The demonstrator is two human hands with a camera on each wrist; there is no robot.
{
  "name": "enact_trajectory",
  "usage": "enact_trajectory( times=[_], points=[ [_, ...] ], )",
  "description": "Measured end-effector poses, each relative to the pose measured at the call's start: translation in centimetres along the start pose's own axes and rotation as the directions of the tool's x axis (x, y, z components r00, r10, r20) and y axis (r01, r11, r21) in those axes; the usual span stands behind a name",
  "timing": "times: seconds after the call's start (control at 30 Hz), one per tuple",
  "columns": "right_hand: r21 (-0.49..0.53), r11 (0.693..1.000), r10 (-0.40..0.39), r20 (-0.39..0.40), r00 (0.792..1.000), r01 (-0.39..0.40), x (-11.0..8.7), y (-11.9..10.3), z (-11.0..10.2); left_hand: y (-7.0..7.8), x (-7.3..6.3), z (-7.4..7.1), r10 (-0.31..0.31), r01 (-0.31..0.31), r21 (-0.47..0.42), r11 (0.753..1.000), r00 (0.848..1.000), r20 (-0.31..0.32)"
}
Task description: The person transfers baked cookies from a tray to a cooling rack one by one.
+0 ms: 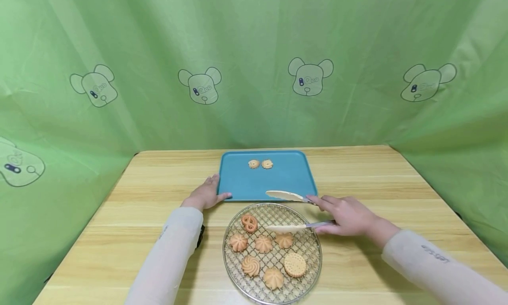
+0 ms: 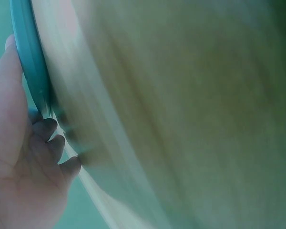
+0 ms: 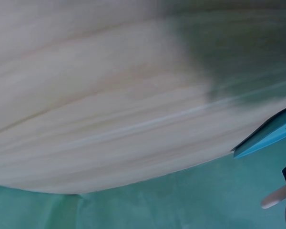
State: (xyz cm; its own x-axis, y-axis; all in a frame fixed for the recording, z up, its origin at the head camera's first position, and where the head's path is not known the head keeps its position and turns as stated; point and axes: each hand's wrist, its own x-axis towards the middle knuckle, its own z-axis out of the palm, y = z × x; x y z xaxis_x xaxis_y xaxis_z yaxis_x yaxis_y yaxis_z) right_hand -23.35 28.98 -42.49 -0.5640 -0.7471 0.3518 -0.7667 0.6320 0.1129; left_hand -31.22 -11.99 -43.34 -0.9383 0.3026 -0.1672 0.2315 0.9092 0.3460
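Observation:
My left hand (image 1: 205, 194) holds the left front corner of a blue tray (image 1: 254, 181), thumb over the rim and the other fingers along its outer side. The left wrist view shows the thumb and curled fingertips around the tray's edge (image 2: 28, 52). My right hand (image 1: 347, 215) grips a pair of tongs (image 1: 286, 228) with pale tips. The tong arms are spread, one tip over the tray's front rim, the other over a flower-shaped cookie (image 1: 284, 240), with nothing between them. Two small ring-like cookies (image 1: 267, 164) lie near the tray's back edge.
In front of the tray, a round wire rack (image 1: 230, 269) bears a pretzel-shaped cookie (image 1: 249, 223), a round dotted cookie (image 1: 295, 265), a swirl cookie (image 1: 251, 265) and several fluted ones. All stand on a wooden table (image 1: 158, 177) enclosed by green curtains (image 1: 254, 120).

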Motion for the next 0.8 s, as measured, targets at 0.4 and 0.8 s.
enact_trajectory(
  times=[0.4, 0.8],
  points=[
    [0.048, 0.968, 0.24, 0.116, 0.964, -0.246, 1.6, -1.6, 0.2, -0.2, 0.2, 0.2, -0.009, 0.009, 0.005, 1.0, 1.0, -0.003],
    [0.064, 0.897, 0.425, 0.15, 0.893, -0.438, 4.0, -2.4, 0.8, -0.3, 0.2, 0.3, -0.012, 0.012, -0.004, 1.0, 1.0, -0.006]
  ],
)
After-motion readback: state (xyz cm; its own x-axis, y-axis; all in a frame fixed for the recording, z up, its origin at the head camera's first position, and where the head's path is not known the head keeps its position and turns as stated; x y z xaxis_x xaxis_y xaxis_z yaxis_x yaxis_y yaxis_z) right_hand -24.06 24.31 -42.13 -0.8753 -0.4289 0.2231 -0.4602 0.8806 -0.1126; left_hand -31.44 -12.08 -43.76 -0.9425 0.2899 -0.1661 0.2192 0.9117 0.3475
